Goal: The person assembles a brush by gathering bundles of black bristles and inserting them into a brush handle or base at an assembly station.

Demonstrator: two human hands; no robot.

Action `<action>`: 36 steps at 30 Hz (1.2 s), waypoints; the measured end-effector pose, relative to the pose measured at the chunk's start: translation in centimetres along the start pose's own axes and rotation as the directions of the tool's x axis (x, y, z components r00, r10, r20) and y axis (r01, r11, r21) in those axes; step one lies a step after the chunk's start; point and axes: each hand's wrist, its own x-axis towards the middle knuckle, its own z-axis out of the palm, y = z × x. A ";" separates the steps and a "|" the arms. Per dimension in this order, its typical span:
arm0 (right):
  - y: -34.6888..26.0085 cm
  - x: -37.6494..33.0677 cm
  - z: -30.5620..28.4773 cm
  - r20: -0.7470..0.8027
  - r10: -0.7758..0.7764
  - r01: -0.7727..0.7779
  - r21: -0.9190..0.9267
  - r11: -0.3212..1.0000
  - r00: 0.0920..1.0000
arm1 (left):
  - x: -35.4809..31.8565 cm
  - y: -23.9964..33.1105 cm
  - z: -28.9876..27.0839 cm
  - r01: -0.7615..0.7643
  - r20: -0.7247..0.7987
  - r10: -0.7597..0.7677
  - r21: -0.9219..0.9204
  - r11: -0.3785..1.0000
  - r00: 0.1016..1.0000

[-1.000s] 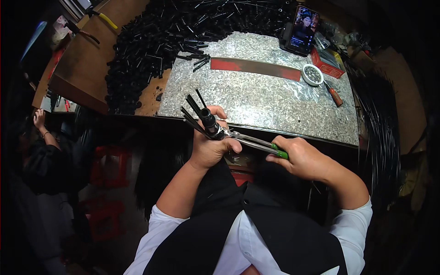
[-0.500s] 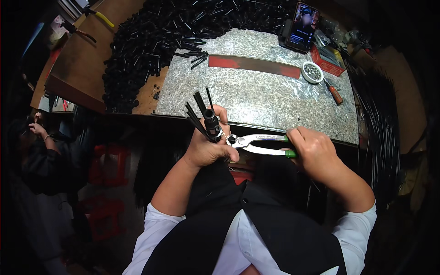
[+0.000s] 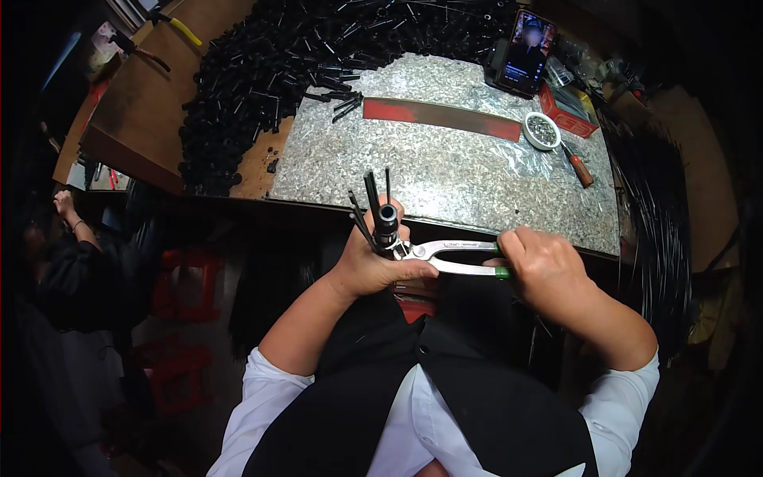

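My left hand [image 3: 362, 266] is closed around a black tubular part [image 3: 387, 226], its round open end facing up. Several thin black rods [image 3: 370, 191] fan out beside the tube, held in the same grip. In my right hand [image 3: 548, 264] are pincers [image 3: 421, 251] with metal jaws and green-tipped handles, the fingers wrapped round the handle ends. Their jaws meet the lower part of the tube, near my left thumb. Exactly what the jaws bite on is too small to tell.
A speckled board [image 3: 445, 175] carries a red-brown strip [image 3: 441, 119], a white bowl [image 3: 542, 131] of small metal pieces and an orange-handled screwdriver [image 3: 582, 169]. Behind are a heap of black parts [image 3: 262, 87], a phone [image 3: 524, 52] and a red box [image 3: 568, 111]. Another person's hand [image 3: 65, 205] shows far left.
My left hand has shifted right and slightly nearer to me with the tube and rods. The pincers' jaws now sit closer against the tube, and their handles are slightly closer together.
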 end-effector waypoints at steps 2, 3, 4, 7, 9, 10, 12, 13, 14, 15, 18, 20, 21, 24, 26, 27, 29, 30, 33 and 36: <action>0.2 -0.1 0.9 0.038 0.009 -0.011 0.039 0.999 0.999 | -0.1 -0.1 -0.1 0.028 -0.026 -0.030 -0.081 0.996 0.999; 0.3 -0.1 1.3 0.078 0.016 -0.022 0.079 0.997 0.997 | 0.0 -0.1 -0.2 0.009 -0.039 -0.011 -0.062 0.998 0.999; 0.3 -0.1 1.5 0.074 0.021 -0.027 0.076 0.997 0.997 | 0.0 -0.3 -0.3 0.006 -0.033 -0.008 -0.061 0.998 0.999; 0.0 0.4 1.7 0.022 -0.037 0.031 0.247 0.968 0.999 | 0.3 -0.4 -0.7 -0.023 -0.036 0.016 -0.208 0.978 0.999; -0.6 0.8 2.0 0.037 -0.009 -0.004 0.336 0.942 0.999 | 0.2 -0.5 -0.7 -0.130 -0.121 0.085 -0.436 0.891 0.989; -0.5 0.7 2.0 0.033 0.001 -0.011 0.330 0.944 0.999 | 0.0 -0.7 -1.2 -0.141 -0.158 0.092 -0.334 0.932 0.983; -0.3 0.5 2.3 0.030 0.038 -0.047 0.429 0.902 0.999 | -0.2 -0.2 -1.6 -0.141 -0.102 0.113 -0.340 0.930 0.988; 0.0 0.4 2.3 0.029 0.043 -0.051 0.425 0.904 0.999 | -0.1 0.2 -1.5 -0.130 -0.123 0.098 -0.288 0.949 0.988; 0.2 0.4 2.5 -0.086 0.023 0.009 0.355 0.935 0.996 | -0.2 0.5 -1.5 -0.131 -0.126 0.098 -0.286 0.949 0.987; 0.5 0.3 2.6 -0.198 -0.007 0.063 0.278 0.958 0.980 | -0.2 0.8 -1.5 -0.127 -0.105 0.100 -0.302 0.945 0.989; 0.9 1.4 2.2 -0.406 -0.056 0.102 0.092 0.991 0.912 | -0.3 1.1 -1.6 -0.113 -0.087 0.089 -0.326 0.939 0.992; 0.9 1.7 2.2 -0.556 -0.074 0.073 -0.024 0.997 0.828 | -0.2 1.2 -1.3 -0.075 -0.112 0.040 -0.332 0.940 0.993; 0.8 1.8 2.2 -0.554 -0.081 0.083 -0.021 0.996 0.828 | -0.1 1.2 -1.2 -0.075 -0.109 0.042 -0.324 0.943 0.993; 0.6 1.9 2.0 -0.601 -0.109 0.004 -0.173 0.985 0.792 | 0.0 0.0 -1.5 -0.091 -0.095 0.069 -0.259 0.961 0.993; 0.2 2.2 1.6 -0.612 -0.114 -0.007 -0.192 0.981 0.782 | -0.1 -0.8 -1.8 -0.107 -0.080 0.091 -0.234 0.966 0.993; 0.2 2.3 1.6 -0.623 -0.111 -0.031 -0.213 0.977 0.774 | -0.1 -0.7 -1.7 -0.109 -0.085 0.091 -0.233 0.966 0.992; 0.2 2.4 1.6 -0.621 -0.116 -0.027 -0.216 0.976 0.775 | -0.1 -0.3 -1.3 -0.099 -0.111 0.073 -0.257 0.961 0.991; 0.2 2.5 1.6 -0.620 -0.118 -0.027 -0.219 0.975 0.776 | -0.1 -0.1 -1.2 -0.100 -0.112 0.073 -0.257 0.961 0.991; 0.2 2.6 1.3 -0.634 -0.159 -0.022 -0.267 0.963 0.757 | 0.0 0.4 -0.7 -0.089 -0.133 0.059 -0.238 0.967 0.989; 1.0 2.2 1.6 -0.572 -0.180 0.072 -0.208 0.976 0.800 | 0.0 0.4 -0.5 -0.081 -0.176 0.040 -0.231 0.970 0.984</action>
